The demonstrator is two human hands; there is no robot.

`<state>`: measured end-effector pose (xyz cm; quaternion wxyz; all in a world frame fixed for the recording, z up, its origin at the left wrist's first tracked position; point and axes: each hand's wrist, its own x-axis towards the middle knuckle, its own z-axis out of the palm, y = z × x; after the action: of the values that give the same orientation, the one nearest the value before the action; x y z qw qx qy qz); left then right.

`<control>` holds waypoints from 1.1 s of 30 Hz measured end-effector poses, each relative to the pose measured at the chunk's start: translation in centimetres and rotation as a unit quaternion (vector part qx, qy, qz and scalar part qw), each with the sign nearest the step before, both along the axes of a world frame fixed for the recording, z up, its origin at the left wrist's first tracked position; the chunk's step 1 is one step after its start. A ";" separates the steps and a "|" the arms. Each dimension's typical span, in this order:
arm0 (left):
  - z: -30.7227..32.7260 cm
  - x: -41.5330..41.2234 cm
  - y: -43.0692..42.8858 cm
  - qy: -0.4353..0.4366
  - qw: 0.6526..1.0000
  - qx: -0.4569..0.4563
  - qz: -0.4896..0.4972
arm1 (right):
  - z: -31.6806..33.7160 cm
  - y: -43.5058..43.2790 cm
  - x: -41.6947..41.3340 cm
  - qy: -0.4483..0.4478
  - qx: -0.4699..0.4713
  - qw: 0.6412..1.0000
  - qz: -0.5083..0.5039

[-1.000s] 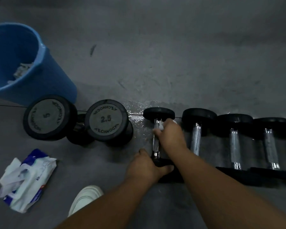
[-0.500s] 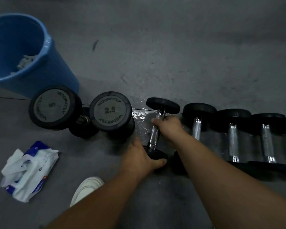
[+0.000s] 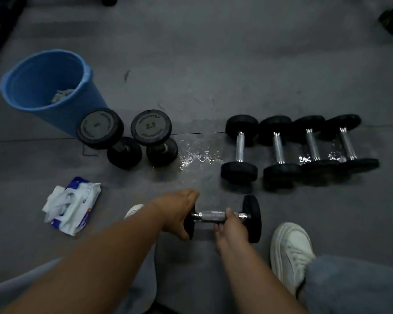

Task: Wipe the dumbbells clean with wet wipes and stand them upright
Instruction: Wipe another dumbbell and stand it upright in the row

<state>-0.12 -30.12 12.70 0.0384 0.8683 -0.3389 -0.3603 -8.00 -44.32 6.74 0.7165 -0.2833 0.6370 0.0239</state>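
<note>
Two hands, one slippery dumbbell

Left hand [image 3: 179, 214] cups one end of the dumbbell [image 3: 222, 217]; right hand [image 3: 230, 227] curls around its bar, low between the shoes. Wet metal could slip and drop on the right shoe [image 3: 289, 252].

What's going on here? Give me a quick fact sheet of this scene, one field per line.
Held dumbbell: small, lying crosswise near the person
Left hand: on its left end plate
Right hand: around the chrome handle
Upright dumbbells: two, marked 5 and 2.5
Lying dumbbells: four in a row on the right
Wet patch: on the floor between the groups
Wipes pack: open, on the left
Blue bucket: scraps, probably used wipes, inside
</note>
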 end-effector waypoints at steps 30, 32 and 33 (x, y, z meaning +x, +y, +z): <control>-7.4 -5.8 -1.7 -0.071 0.968 0.031 0.239 | -2.8 1.3 3.1 -0.020 -0.332 0.681 0.652; -7.5 -5.8 -1.7 -0.068 0.966 0.019 0.251 | -2.7 1.1 3.1 -0.017 -0.342 0.685 0.643; -7.7 -5.8 -1.7 -0.067 0.965 0.016 0.252 | -2.6 1.1 3.1 -0.031 -0.339 0.704 0.623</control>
<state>-5.95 -31.78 5.04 0.0914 0.9484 -0.1051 -0.2849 -4.92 -43.25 4.11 0.4130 -0.8400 0.2580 0.2391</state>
